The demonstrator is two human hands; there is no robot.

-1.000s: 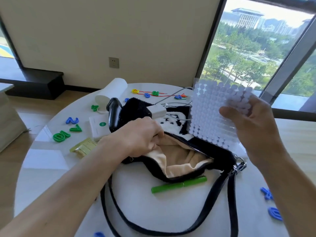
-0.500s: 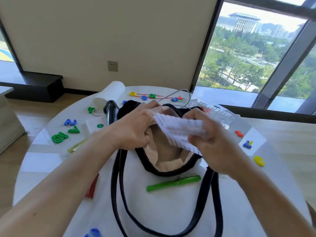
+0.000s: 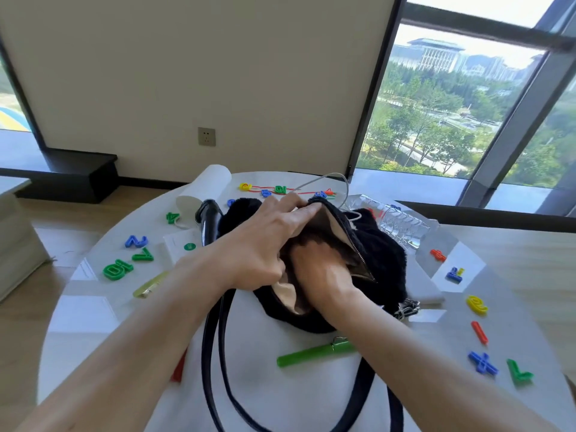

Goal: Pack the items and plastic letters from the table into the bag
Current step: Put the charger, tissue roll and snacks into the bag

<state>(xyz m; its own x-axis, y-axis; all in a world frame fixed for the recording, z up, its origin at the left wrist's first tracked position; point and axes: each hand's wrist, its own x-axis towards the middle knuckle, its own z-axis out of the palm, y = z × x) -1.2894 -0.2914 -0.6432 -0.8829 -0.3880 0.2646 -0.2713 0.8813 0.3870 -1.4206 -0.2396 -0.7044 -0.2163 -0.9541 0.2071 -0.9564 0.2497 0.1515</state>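
Observation:
A black fluffy bag [image 3: 385, 263] with a beige lining lies open in the middle of the round white table [image 3: 93, 313]. My left hand [image 3: 261, 244] grips the bag's zipper rim and holds the mouth open. My right hand [image 3: 321, 272] is pushed into the opening; its fingers are hidden inside. The white dotted sheet is out of sight. Plastic letters and numbers lie around: a green 10 [image 3: 117, 269], a blue 2 [image 3: 136, 241] and a green 7 [image 3: 143, 254] on the left, a yellow letter [image 3: 477, 304], a blue X [image 3: 482, 363] and a green L [image 3: 518, 372] on the right.
A green pen [image 3: 311, 355] lies just in front of the bag, across its black straps [image 3: 212, 353]. A clear plastic bottle [image 3: 402, 224] lies behind the bag on the right. A black glossy object [image 3: 208, 222], a white roll [image 3: 205, 191] and a white card [image 3: 180, 246] sit at the left rear.
My right hand brought the white dotted sheet down from the air, crumpled it at the bag's mouth and went into the bag with it. My left hand kept the rim open.

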